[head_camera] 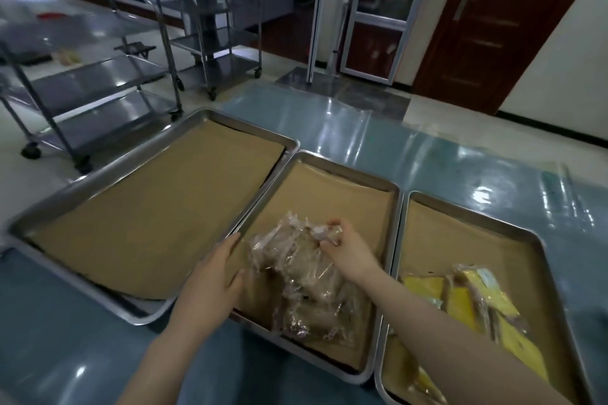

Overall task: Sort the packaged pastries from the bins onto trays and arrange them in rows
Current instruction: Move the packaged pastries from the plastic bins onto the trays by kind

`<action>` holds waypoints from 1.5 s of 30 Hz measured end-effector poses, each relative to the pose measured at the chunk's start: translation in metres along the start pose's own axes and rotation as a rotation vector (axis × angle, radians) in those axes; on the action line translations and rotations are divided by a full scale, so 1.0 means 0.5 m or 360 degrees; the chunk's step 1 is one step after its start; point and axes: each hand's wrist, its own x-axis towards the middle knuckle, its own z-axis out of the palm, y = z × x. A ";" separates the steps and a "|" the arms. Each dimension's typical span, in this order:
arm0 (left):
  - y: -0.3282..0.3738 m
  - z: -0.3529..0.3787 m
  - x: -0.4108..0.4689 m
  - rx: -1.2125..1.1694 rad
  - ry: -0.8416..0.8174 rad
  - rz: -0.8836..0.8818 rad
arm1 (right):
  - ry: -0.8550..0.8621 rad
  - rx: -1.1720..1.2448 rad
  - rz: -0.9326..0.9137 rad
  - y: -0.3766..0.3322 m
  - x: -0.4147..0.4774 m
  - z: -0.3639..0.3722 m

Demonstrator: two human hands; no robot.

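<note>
- Your left hand (214, 276) lies nearest, fingers straight and relaxed, holding nothing. It rests at the near left rim of the middle tray (396, 240), and I judge it is there to keep this tray from sliding.
- Your right hand (348, 250) has its fingers curled around the top packet (325, 230) at the far side of the pile, probably to take it out alone.
- Clear-wrapped pastries (306, 286) lie in a loose heap in the near half of the middle tray, not yet in rows. The far half shows only the brown paper (329, 194).
- To the right, the right tray (477, 215) holds yellow packets (460, 302) at its near end, also unordered.
- To the left, the left tray (98, 171) is lined with the same paper and has no packets in it, so it seems the place for the rows.
- All three trays stand side by side with their rims touching on a shiny blue-green table (427, 158).
- Behind the table you see steel trolleys (98, 82) on a pale floor, and a dark brown door (493, 26) at the right.
</note>
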 end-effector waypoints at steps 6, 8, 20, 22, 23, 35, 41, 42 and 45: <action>-0.007 0.014 0.031 0.0041 -0.0084 0.0049 | 0.0145 -0.0088 0.0109 0.021 0.025 -0.011; 0.004 0.025 0.034 0.0038 -0.0145 0.0086 | 0.0095 -0.0161 0.0025 0.028 0.014 -0.026; 0.156 0.044 -0.019 0.0288 -0.0258 0.0486 | -0.0100 -0.0879 -0.0598 0.076 -0.163 -0.140; 0.209 0.046 -0.032 0.0303 -0.0253 0.0596 | -0.0045 -0.0965 -0.0653 0.086 -0.201 -0.185; 0.242 0.049 -0.039 0.0318 -0.0240 0.0660 | -0.0009 -0.1000 -0.0664 0.091 -0.221 -0.212; 0.662 0.249 -0.177 -0.0057 -0.0215 0.1301 | 0.0637 -0.0840 -0.0448 0.248 -0.522 -0.630; 0.823 0.418 -0.297 -0.0198 -0.0315 0.1297 | 0.0654 -0.0808 -0.0190 0.454 -0.664 -0.807; 0.844 0.445 -0.310 -0.0178 -0.0335 0.1302 | 0.0662 -0.0802 -0.0150 0.491 -0.681 -0.830; 0.899 0.520 -0.348 -0.0189 -0.0384 0.1274 | 0.0629 -0.0834 -0.0043 0.594 -0.724 -0.893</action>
